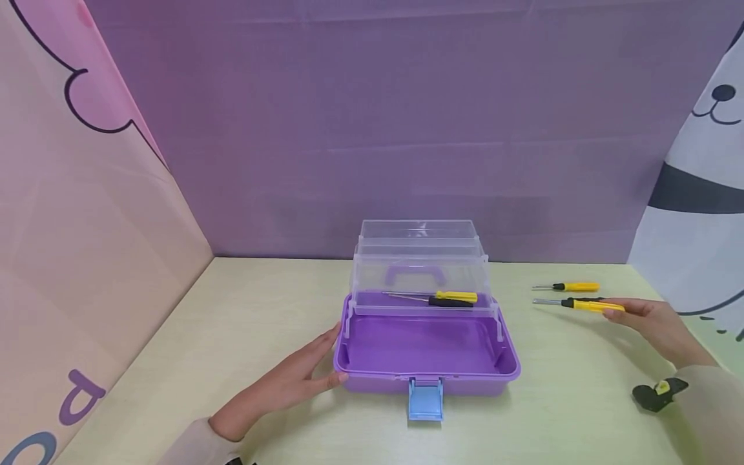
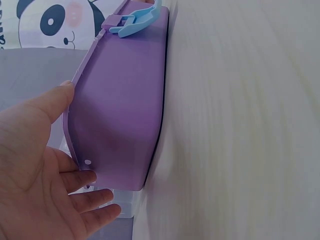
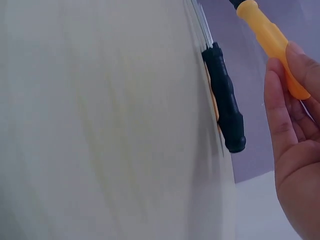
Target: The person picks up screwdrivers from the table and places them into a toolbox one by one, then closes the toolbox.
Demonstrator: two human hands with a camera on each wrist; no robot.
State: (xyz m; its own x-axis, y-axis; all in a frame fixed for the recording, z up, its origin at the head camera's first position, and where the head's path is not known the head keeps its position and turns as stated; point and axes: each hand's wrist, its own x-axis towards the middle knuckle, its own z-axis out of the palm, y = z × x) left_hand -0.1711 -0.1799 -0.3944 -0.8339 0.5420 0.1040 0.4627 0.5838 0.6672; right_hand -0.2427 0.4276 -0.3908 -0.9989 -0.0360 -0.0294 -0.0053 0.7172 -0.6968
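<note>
A purple toolbox [image 1: 378, 383] stands open on the table, with a light blue latch [image 1: 426, 402] hanging at its front. My left hand [image 1: 290, 381] rests at its left front corner, thumb on the rim and fingers loosely extended along the side. In the clear raised tray [image 1: 372, 311] lie a yellow-handled screwdriver [image 1: 462, 296] and a black-handled screwdriver [image 1: 450, 302]. At the right, my right hand [image 1: 657, 323] pinches another yellow-handled screwdriver [image 3: 272, 40] by its handle end, shaft pointing left. Close beside it is a second black-handled screwdriver [image 3: 225, 95].
Behind the held one, a further yellow-handled screwdriver [image 1: 581, 287] lies on the pale table [image 1: 279, 284]. The transparent lid [image 1: 416, 229] stands raised at the back. A purple backdrop [image 1: 372, 129] and printed side panels [image 1: 75, 258] enclose the table.
</note>
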